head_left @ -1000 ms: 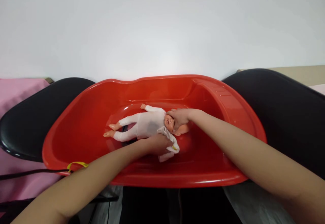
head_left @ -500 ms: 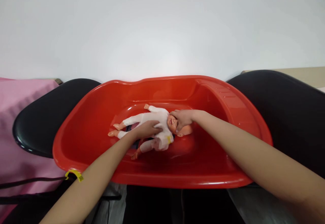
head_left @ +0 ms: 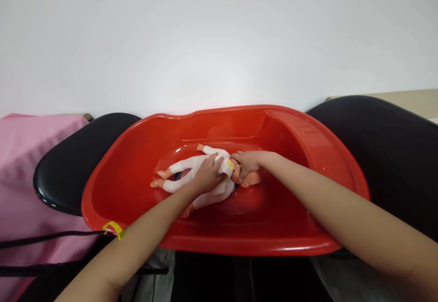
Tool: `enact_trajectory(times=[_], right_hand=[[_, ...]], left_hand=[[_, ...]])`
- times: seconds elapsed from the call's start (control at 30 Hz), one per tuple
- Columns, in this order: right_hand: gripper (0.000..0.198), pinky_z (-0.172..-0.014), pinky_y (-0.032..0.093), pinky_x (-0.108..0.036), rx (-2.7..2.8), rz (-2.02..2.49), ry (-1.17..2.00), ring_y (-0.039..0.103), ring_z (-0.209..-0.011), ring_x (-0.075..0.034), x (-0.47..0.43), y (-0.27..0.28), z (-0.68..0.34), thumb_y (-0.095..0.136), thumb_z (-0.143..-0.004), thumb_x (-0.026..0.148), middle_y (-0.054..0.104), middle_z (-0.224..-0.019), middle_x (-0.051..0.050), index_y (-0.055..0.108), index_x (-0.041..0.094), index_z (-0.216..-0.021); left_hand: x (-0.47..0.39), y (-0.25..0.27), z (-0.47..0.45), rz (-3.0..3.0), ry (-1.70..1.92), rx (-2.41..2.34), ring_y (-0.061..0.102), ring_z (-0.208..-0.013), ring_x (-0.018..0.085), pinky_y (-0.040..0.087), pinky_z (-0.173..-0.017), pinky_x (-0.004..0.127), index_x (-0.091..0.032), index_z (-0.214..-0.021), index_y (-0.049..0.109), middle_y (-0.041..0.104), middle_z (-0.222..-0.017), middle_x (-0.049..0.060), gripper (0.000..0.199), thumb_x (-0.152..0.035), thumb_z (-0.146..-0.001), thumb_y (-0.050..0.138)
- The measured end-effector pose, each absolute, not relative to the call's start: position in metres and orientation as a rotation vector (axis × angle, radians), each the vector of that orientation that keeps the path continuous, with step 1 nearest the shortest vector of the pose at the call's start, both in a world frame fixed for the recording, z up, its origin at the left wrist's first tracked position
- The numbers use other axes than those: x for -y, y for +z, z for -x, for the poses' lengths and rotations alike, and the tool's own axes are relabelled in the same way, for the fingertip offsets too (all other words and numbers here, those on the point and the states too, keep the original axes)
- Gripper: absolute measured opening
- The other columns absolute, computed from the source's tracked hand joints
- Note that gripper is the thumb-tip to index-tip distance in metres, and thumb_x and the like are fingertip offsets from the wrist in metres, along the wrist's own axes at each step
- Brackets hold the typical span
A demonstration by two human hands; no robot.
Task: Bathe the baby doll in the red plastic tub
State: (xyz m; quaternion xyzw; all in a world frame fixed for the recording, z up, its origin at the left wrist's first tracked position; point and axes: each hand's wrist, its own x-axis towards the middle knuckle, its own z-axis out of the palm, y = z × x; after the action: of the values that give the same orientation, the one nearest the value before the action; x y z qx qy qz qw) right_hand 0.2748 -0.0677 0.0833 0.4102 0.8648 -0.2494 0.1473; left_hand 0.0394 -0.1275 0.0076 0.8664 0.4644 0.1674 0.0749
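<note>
Red tub [head_left: 308, 142] spans two black chairs [head_left: 383, 156], could tip if leaned on | doll [head_left: 191, 169] lies mid-basin, head right, may slide on slick floor | left hand [head_left: 205, 176] flat on its chest, fingers spread, was lower at near side | right hand [head_left: 248, 165] closed on its head, unchanged | white cloth no longer visible.
</note>
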Motion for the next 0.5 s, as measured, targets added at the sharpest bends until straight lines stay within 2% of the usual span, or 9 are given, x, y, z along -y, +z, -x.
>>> enact_trajectory(times=[0.13,0.37,0.5], right_hand=[[0.095,-0.093,0.054,-0.043,-2.483,-1.170,-0.716,0.064,-0.122,-0.038,0.067,0.083,-0.275,0.084,-0.062,0.065,0.060,-0.141,-0.012,0.055,0.027,-0.145],[0.103,-0.091,0.055,-0.041,-2.485,-1.184,-0.685,0.063,-0.125,-0.039,0.069,0.084,-0.273,0.084,-0.062,0.062,0.059,-0.144,-0.013,0.049,0.026,-0.152],[0.109,-0.092,0.055,-0.042,-2.476,-1.207,-0.676,0.063,-0.126,-0.039,0.069,0.082,-0.273,0.085,-0.060,0.063,0.057,-0.148,-0.013,0.047,0.026,-0.155]], left_hand=[[0.127,0.010,-0.043,-2.686,0.306,-1.451,0.041,-0.149,0.039,0.035,-0.121,0.056,-0.012,-0.147,0.054,0.051,-0.156,0.025,0.049,-0.034,-0.104,0.050],[0.119,0.023,-0.032,-2.544,0.246,-1.638,0.053,-0.138,0.032,0.040,-0.116,0.046,-0.015,-0.139,0.058,0.059,-0.148,0.018,0.040,-0.031,-0.104,0.048],[0.108,0.019,-0.011,-2.429,0.143,-1.809,0.058,-0.130,0.034,0.040,-0.113,0.051,-0.021,-0.134,0.061,0.064,-0.142,0.016,0.035,-0.034,-0.104,0.048]])
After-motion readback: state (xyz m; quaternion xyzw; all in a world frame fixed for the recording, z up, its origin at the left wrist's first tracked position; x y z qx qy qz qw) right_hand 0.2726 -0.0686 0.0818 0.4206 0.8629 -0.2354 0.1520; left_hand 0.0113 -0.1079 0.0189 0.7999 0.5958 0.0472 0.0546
